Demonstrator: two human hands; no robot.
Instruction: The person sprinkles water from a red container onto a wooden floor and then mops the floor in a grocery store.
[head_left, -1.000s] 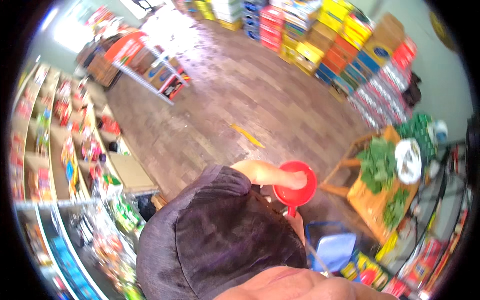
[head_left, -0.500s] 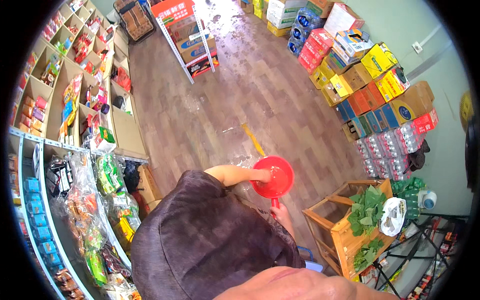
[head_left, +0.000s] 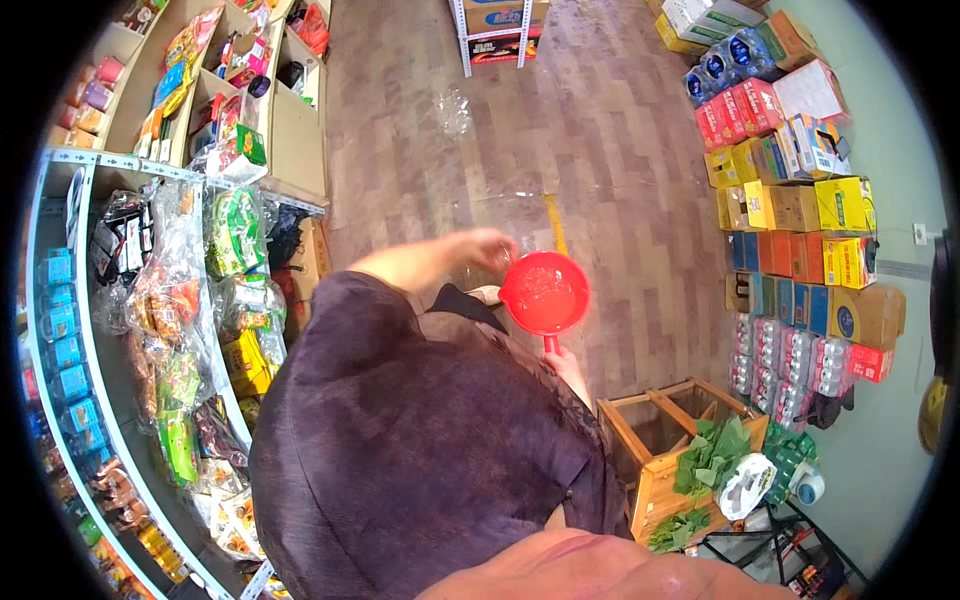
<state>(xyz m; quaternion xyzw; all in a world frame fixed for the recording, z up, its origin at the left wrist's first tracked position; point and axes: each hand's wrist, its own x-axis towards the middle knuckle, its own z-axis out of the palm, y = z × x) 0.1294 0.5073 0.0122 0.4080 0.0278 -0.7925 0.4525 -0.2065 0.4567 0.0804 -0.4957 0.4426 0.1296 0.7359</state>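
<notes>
A red plastic water dipper (head_left: 545, 295) with clear water in its round bowl is held out in front of me, over the floor. Its short handle points back toward me, and my right hand (head_left: 566, 366) is closed around it. My left hand (head_left: 490, 249) hangs in the air just beyond the bowl's left rim, apart from the dipper. Its fingers are loosely apart, with nothing seen in them.
Glossy wet-looking patches (head_left: 454, 113) and a yellow strip (head_left: 556, 224) mark the wooden floor (head_left: 400, 170). Goods shelves (head_left: 200, 330) line my left. Stacked cartons (head_left: 790, 208) and bottle packs stand along the right wall. Near my right is a wooden stool (head_left: 655, 480) bearing leafy greens (head_left: 712, 455).
My left hand has come out of the dipper's bowl and moved to its upper left. The right hand keeps hold of the handle. The view has shifted over the room.
</notes>
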